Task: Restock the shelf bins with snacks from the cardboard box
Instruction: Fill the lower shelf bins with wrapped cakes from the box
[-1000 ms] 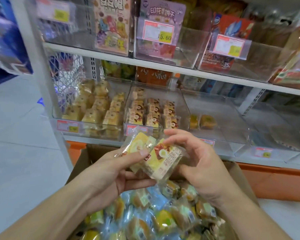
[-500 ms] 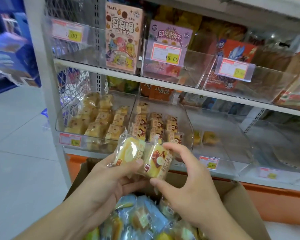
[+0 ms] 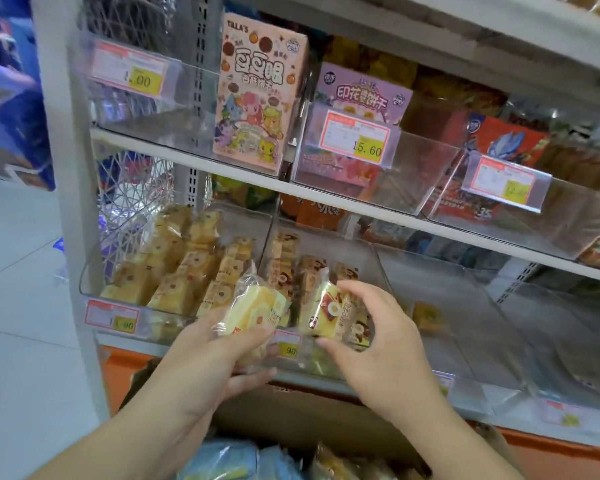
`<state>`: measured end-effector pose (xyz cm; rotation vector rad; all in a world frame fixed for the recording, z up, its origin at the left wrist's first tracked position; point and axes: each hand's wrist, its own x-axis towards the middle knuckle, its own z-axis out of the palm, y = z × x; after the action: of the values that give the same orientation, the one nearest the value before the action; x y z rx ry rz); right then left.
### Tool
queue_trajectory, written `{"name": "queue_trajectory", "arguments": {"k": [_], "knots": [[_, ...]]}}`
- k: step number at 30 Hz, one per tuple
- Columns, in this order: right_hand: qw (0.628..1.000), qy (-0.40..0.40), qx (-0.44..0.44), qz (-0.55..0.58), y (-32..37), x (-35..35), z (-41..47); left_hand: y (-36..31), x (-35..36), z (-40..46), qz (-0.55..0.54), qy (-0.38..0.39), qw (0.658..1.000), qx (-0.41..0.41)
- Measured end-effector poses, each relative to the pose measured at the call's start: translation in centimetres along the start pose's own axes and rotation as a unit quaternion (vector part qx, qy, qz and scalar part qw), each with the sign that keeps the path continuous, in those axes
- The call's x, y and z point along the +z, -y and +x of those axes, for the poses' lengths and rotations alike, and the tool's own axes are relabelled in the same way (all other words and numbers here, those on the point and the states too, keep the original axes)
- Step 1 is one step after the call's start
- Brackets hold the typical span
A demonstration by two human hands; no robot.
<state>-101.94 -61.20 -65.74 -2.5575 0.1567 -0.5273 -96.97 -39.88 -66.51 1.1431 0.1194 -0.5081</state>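
Snack packs are up at the front of the lower shelf: the right hand (image 3: 374, 344) pinches one wrapped cake (image 3: 329, 315) by its edges, and the left hand (image 3: 219, 358) grips another pack (image 3: 253, 310). Both are just before the middle bin (image 3: 329, 362), above the cardboard box (image 3: 291, 410). I think it is best to stand the right pack upright behind its matching row, label forward, without crushing it, then check which bin matches the left one.

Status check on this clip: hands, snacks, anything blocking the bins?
Left hand grips pale cake pack. Right hand pinches yellow-red pack at middle bin. No blockage seen.
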Motion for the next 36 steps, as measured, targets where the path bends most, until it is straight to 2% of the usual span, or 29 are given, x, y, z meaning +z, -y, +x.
{"name": "queue_trajectory", "arguments": {"k": [5,10,15,18,20,24,29,33,36], "knots": [[0.999,0.017,0.044,-0.013,-1.9,1.7,8.1,-0.3,-0.6,2.4,-0.003,-0.014,1.0,-0.005],[0.988,0.102,0.09,-0.074,-3.1,3.8,12.0,-0.1,-1.0,3.2,0.0,-0.016,1.0,-0.015],[0.976,0.209,0.043,-0.03,-3.1,2.0,12.4,0.1,-1.6,3.2,0.009,-0.008,1.0,-0.01],[0.961,0.271,0.031,-0.052,-3.3,1.6,13.0,0.0,-1.7,3.2,0.012,-0.006,1.0,-0.009],[0.961,0.264,0.041,-0.068,-3.8,2.0,13.3,-0.1,-1.8,3.1,0.011,-0.004,1.0,-0.013],[0.983,0.142,0.083,-0.079,-5.0,2.8,13.9,-0.3,-2.1,3.1,0.011,0.0,1.0,-0.017],[0.986,0.02,0.141,-0.089,-5.6,4.3,15.0,-0.5,-2.1,3.6,0.011,-0.019,1.0,-0.012],[0.985,0.067,0.158,-0.031,-5.4,4.5,15.8,-0.4,-2.2,4.0,-0.001,-0.025,1.0,-0.01],[0.982,0.141,0.117,-0.051,-5.5,3.5,16.1,-0.2,-2.5,4.0,-0.002,-0.015,1.0,-0.007]]}}
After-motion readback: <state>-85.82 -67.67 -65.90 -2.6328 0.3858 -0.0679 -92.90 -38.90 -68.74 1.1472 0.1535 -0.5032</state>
